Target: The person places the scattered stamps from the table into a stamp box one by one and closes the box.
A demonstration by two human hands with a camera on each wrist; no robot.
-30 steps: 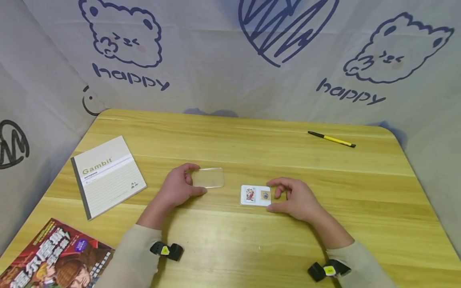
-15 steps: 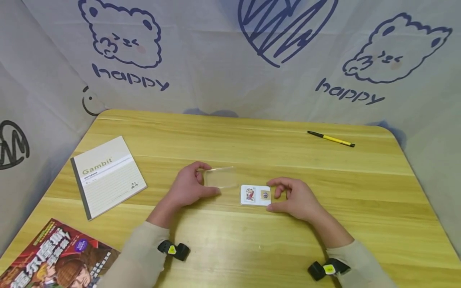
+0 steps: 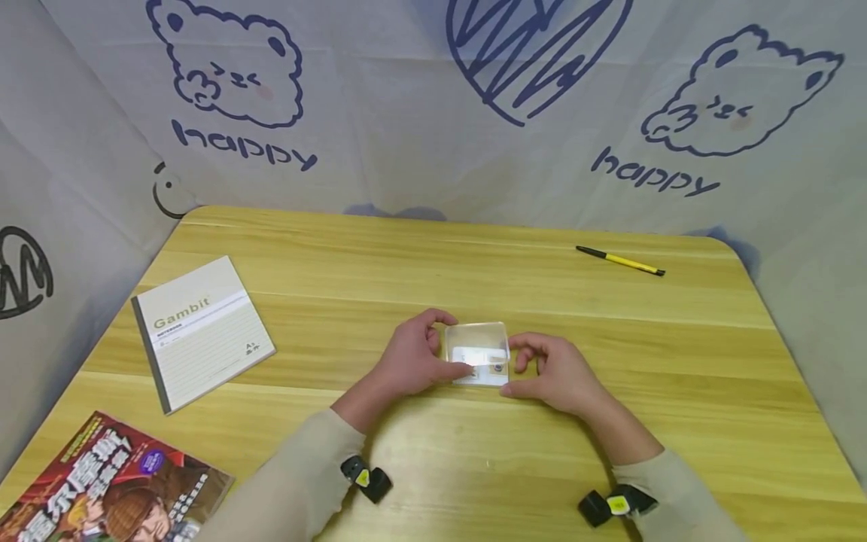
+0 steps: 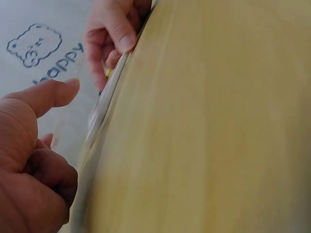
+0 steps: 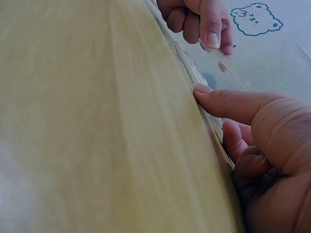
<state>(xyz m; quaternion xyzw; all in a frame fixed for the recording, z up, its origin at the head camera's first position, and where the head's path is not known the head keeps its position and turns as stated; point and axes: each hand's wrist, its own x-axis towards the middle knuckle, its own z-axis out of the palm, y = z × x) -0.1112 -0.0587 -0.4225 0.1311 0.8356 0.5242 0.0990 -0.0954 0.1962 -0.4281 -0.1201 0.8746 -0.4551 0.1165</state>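
Observation:
A small flat box base (image 3: 486,379) with a white insert lies at the middle of the table; small printed pictures show on the insert, partly covered by the left thumb in the head view. My left hand (image 3: 415,360) pinches a clear plastic lid (image 3: 476,333) between thumb and fingers. In the right wrist view the lid (image 5: 227,69) is tilted above the base, apart from it. My right hand (image 3: 558,376) grips the right end of the base, its thumb (image 5: 206,92) at the near edge.
A notebook (image 3: 203,331) lies on the left of the wooden table (image 3: 433,263), with an illustrated book (image 3: 115,482) at the front left. A yellow and black pen (image 3: 619,260) rests at the back right. A white cloth with drawings (image 3: 379,113) hangs behind.
My left hand has lifted the clear lid from the table and carried it right, over the base. The right hand and the base have stayed in place.

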